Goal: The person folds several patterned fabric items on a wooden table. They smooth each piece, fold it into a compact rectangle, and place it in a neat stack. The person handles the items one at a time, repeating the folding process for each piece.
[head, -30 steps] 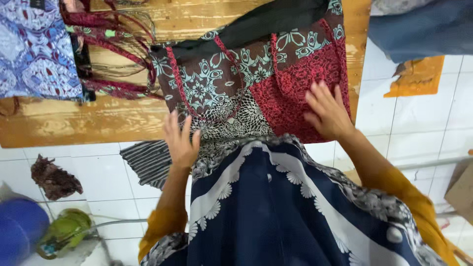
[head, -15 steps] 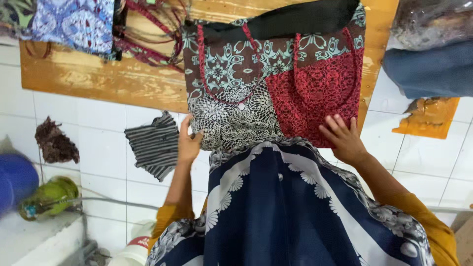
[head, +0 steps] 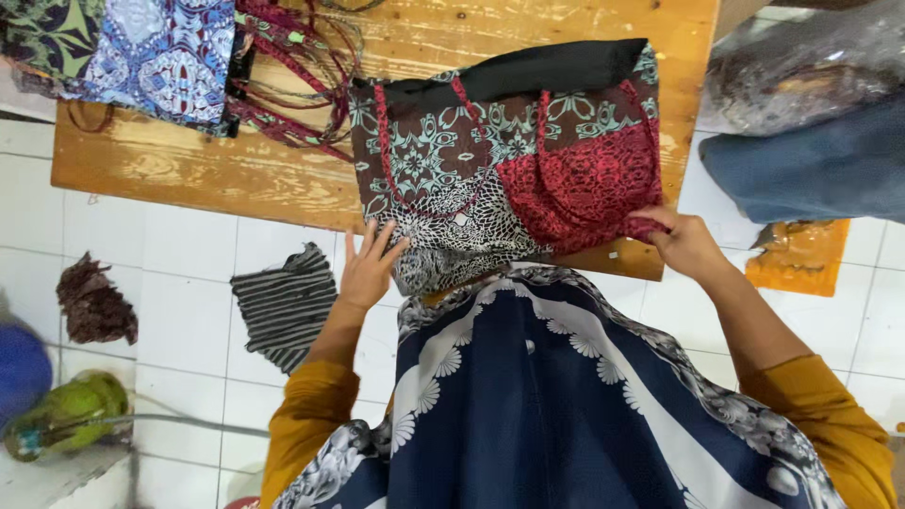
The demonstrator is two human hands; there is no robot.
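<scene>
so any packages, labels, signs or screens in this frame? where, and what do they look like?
No labels, signs or screens show.
Clear plastic bag: top right, above the folded blue cloth; crumpled, shiny, brownish contents, kind unclear.
Green plastic bottle: bottom left on the tiled floor, lying on its side; any label on it is too blurred to tell.
Nearest the hands: a patchwork fabric bag on the wooden board, no tag visible.

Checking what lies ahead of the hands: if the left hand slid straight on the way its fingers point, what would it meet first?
The left hand points up the picture, fingers spread at the near edge of the patchwork fabric bag. It would likely meet the bag's black-and-white lace-patterned panel first.
</scene>
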